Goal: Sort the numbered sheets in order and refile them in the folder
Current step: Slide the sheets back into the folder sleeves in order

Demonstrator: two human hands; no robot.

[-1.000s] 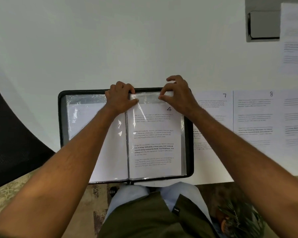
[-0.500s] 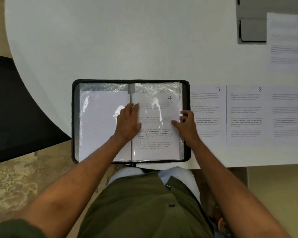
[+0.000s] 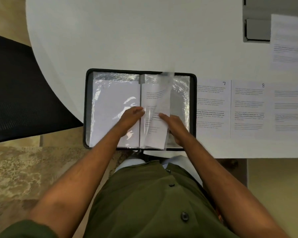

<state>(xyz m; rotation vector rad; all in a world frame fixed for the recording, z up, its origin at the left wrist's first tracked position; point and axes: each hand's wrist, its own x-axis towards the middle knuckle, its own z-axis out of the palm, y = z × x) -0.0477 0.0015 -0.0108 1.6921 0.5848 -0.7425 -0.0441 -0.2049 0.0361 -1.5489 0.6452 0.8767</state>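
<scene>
The right hand lifts the sleeve with flat fingers, the left hand presses flat at 9 o'clock, so the sleeve may flop back or crease.

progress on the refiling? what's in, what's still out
Partway. Done: the folder lies open with a filled sleeve on its left side. In hand: the right hand is turning a sleeve holding a printed sheet leftward, while the left hand rests by the spine. Left: sheet 7, sheet 8 and further sheets still lie loose on the table.
</scene>
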